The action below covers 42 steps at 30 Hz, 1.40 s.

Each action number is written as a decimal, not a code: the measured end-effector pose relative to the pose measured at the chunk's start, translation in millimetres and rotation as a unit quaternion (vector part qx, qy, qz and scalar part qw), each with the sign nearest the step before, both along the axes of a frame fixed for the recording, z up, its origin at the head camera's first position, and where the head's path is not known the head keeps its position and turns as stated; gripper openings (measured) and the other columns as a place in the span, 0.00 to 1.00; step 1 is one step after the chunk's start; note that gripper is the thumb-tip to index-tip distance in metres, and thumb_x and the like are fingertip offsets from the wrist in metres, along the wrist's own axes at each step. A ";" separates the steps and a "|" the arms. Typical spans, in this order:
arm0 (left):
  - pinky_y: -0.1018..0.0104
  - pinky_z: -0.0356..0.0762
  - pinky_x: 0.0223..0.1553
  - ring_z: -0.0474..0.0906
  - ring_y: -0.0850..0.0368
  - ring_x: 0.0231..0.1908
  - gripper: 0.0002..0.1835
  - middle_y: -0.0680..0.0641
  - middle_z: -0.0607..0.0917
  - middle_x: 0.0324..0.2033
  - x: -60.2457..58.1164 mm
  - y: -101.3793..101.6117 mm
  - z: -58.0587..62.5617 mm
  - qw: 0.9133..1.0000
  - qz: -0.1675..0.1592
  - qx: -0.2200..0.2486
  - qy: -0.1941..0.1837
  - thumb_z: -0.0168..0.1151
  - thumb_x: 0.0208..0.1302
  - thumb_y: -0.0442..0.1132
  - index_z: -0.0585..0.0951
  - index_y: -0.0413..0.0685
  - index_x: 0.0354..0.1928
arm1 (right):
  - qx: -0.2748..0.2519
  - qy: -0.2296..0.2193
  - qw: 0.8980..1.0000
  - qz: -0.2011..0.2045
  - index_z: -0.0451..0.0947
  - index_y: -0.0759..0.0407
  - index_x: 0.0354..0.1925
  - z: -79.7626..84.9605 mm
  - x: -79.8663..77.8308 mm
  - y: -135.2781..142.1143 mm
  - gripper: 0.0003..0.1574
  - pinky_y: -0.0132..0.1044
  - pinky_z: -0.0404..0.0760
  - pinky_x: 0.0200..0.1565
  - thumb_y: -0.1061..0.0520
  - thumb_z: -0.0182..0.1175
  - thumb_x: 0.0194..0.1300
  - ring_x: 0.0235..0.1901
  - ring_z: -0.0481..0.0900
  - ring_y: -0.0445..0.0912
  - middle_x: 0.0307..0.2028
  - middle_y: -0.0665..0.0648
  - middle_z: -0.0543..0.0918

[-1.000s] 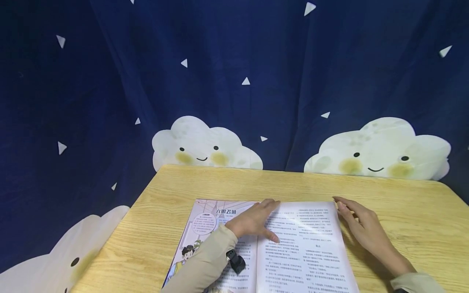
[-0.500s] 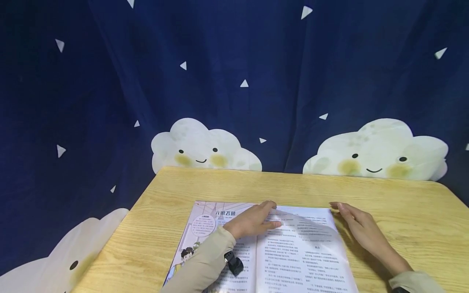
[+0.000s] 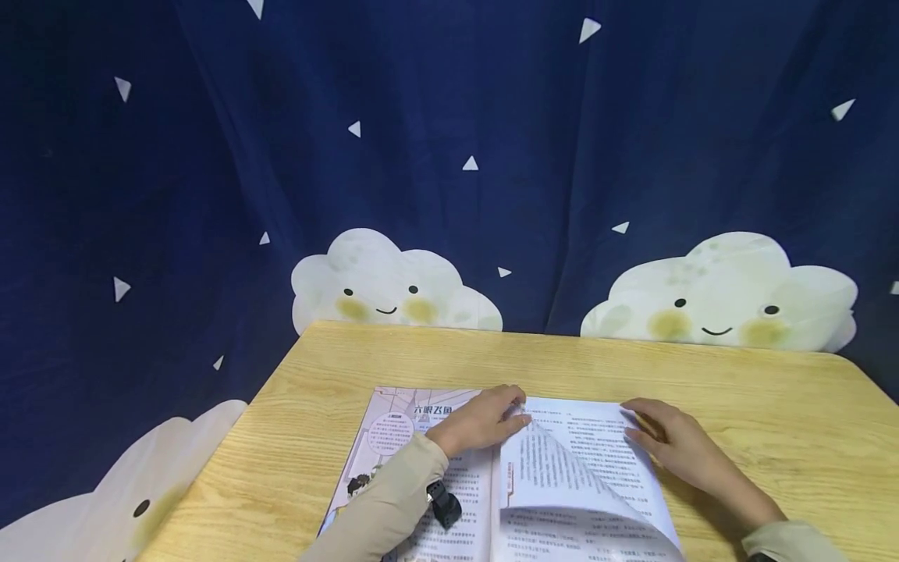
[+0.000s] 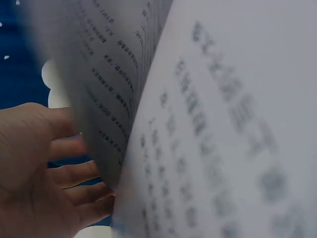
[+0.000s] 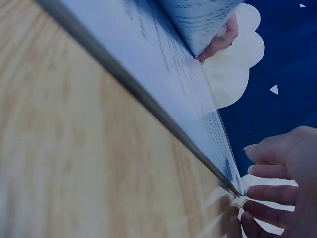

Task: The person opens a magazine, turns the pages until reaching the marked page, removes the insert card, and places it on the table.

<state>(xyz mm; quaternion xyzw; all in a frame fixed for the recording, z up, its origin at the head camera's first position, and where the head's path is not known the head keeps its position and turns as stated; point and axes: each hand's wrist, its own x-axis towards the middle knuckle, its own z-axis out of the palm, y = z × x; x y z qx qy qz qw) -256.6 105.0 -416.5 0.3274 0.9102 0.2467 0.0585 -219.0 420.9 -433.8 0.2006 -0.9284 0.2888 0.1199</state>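
An open magazine [image 3: 449, 523] with printed text lies on the wooden table. My left hand [image 3: 477, 421] reaches over the middle of the spread and pinches the far corner of a right-hand page [image 3: 555, 468], which curls up and over toward the left. In the left wrist view, my left hand [image 4: 44, 168] is by the raised sheet, partly covered by paper. My right hand [image 3: 684, 449] is at the magazine's far right corner, thumb and fingers apart. In the right wrist view, my right hand [image 5: 282, 188] has its fingertips at that corner, holding nothing.
The light wooden table [image 3: 267, 445] extends left, right and behind the magazine. A dark blue curtain [image 3: 435, 94] with white triangles and smiling clouds hangs behind it. A black wrist strap [image 3: 444, 503] is on my left forearm.
The page under my left hand has lifted from nearly flat and folded leftward, showing its underside and the page beneath. My right hand has shifted slightly left and nearer.
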 end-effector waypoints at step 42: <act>0.45 0.52 0.69 0.49 0.35 0.71 0.23 0.44 0.64 0.70 9.9 -8.4 0.1 0.998 -0.050 -0.034 -0.023 0.43 0.74 0.57 0.79 0.59 0.60 | 0.062 -0.048 0.997 0.005 0.69 0.71 0.62 -1.8 -1.1 -3.1 0.36 0.64 0.63 0.58 0.56 0.67 0.60 0.60 0.65 0.71 0.60 0.75 0.70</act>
